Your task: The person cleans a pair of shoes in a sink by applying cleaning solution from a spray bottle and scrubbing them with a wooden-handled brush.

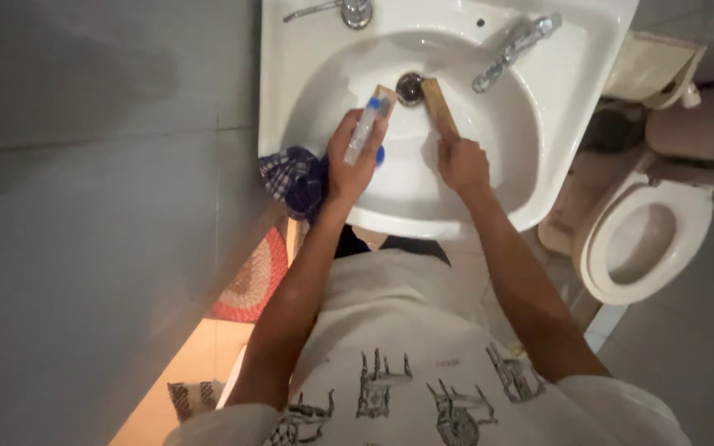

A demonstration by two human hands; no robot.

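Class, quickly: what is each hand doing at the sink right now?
Left hand: closed on a clear tube with a blue cap and a wooden piece.
Right hand: closed on a wooden stick over the basin.

Grey wall (pixel 84 206), white toilet (pixel 646 239), round red mat (pixel 249 281), warm-lit floor (pixel 183 372)
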